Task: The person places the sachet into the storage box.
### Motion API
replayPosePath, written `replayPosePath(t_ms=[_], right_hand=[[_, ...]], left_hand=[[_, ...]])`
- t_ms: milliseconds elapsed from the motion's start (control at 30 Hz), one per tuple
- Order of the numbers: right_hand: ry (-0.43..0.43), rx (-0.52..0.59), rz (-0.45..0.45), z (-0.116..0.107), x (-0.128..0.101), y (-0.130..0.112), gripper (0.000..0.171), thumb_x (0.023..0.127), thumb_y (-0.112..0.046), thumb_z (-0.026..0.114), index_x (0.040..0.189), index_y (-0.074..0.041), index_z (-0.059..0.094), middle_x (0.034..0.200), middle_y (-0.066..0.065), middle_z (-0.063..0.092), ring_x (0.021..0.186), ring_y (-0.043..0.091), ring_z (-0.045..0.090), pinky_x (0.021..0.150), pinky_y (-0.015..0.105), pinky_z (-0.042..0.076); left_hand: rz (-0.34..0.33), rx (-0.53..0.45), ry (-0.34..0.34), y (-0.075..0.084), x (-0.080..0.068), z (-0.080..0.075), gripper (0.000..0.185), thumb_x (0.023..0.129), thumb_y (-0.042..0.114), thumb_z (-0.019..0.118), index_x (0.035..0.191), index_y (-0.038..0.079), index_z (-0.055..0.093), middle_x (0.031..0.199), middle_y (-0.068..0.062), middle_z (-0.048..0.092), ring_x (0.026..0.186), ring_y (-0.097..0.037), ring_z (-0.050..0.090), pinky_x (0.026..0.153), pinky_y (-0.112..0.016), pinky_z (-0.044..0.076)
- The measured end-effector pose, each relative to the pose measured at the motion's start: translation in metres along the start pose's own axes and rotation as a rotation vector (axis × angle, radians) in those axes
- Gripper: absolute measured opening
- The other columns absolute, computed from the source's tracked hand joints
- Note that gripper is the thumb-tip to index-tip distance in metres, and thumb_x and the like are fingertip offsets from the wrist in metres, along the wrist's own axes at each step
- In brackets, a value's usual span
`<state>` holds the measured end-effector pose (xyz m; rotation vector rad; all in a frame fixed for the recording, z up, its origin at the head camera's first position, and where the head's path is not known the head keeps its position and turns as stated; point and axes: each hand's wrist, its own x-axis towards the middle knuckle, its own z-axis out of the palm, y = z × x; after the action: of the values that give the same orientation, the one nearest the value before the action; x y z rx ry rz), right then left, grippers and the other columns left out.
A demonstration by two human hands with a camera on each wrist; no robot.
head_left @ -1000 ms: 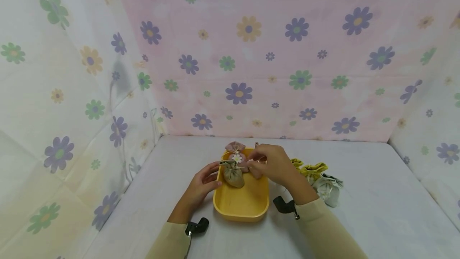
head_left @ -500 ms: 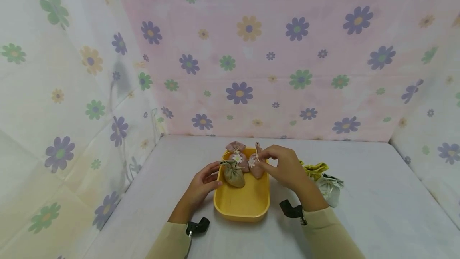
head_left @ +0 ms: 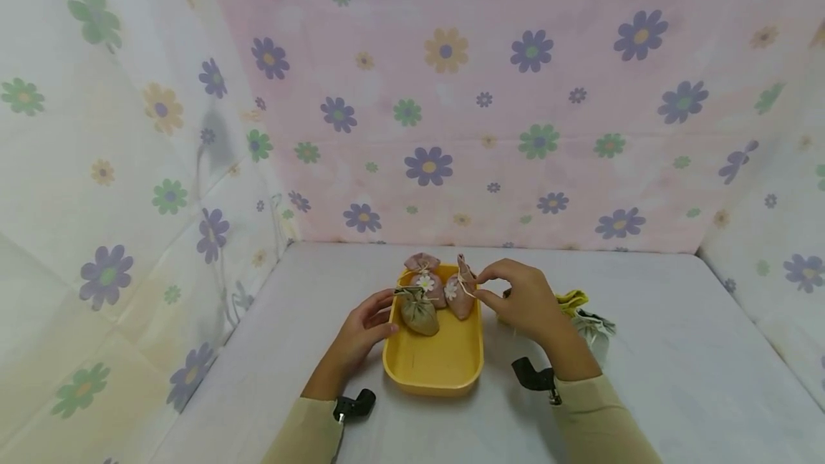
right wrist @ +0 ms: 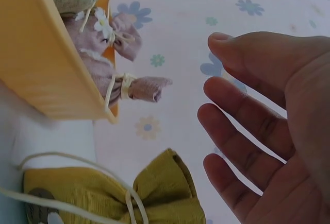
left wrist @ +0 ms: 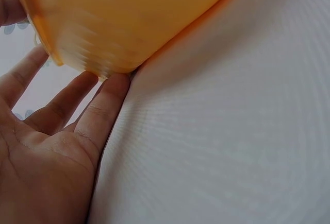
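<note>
Nearest the camera in the head view, two cream sleeves enter from the bottom edge, each with a black wrist mount. Just beyond them, at lower centre, sits the yellow tray (head_left: pixel 433 364), its long axis running away from the viewer towards the backdrop; the near half of its floor is bare.

The left hand (head_left: pixel 364 331) rests at the tray's left wall, fingers straight and relaxed. The left wrist view shows the fingertips (left wrist: pixel 116 82) touching the tray's lower outer edge where it meets the white table (head_left: pixel 677 349), gripping nothing.

The right hand (head_left: pixel 525 301) hovers just right of the tray's far end, loosely spread and empty, as the right wrist view confirms, beside the right pink pouch (head_left: pixel 460 292) without touching it.

Three drawstring pouches fill the far half of the tray: an olive pouch (head_left: pixel 417 311) at the left, a pink pouch with a daisy (head_left: pixel 428 279) behind it, and the right pink pouch. That last one leans against the far right wall, gathered neck pointing up and away, long axis roughly along the tray's.

Judging by this, three pouches are placed. A yellow pouch (head_left: pixel 570 300) and a white pouch (head_left: pixel 593 326) remain on the table, partly hidden behind the right hand.

At the back hangs a pink flowered cloth (head_left: pixel 451 92).
</note>
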<state>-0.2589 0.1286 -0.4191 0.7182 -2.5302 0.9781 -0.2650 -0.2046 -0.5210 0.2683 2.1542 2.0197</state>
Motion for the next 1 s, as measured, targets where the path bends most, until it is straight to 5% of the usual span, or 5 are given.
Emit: replayPosePath(t_ms=[267,633,1000], right_hand=[[-0.023,-0.007,0.077,-0.007,-0.002,0.009,0.02,0.089,-0.022,0.083,0.108,-0.019,0.075,0.116,-0.001,0.072,0.101,0.019,0.072,0.079,0.034,0.064],[-0.079,-0.07,0.158,-0.021,-0.01,0.028,0.028,0.089,-0.025,0.083,0.114,-0.023,0.073,0.127,0.001,0.069,0.122,0.028,0.064,0.099,0.053,0.056],[-0.146,-0.037,0.192,-0.029,-0.016,0.042,0.039,0.09,-0.027,0.082,0.125,-0.017,0.069,0.135,0.007,0.065,0.126,0.034,0.061,0.101,0.057,0.054]], left_hand=[[-0.005,-0.013,0.01,0.0,0.002,-0.001,0.067,0.089,0.01,0.076,0.149,0.025,0.052,0.155,-0.004,0.052,0.142,-0.03,0.052,0.108,-0.034,0.052],[-0.007,-0.013,0.006,0.0,0.002,0.001,0.065,0.088,0.011,0.078,0.147,0.028,0.054,0.152,-0.001,0.054,0.141,-0.028,0.054,0.109,-0.036,0.053],[-0.011,-0.003,0.01,-0.001,0.001,0.001,0.066,0.088,0.013,0.078,0.147,0.029,0.054,0.153,0.0,0.054,0.14,-0.028,0.055,0.109,-0.035,0.052]])
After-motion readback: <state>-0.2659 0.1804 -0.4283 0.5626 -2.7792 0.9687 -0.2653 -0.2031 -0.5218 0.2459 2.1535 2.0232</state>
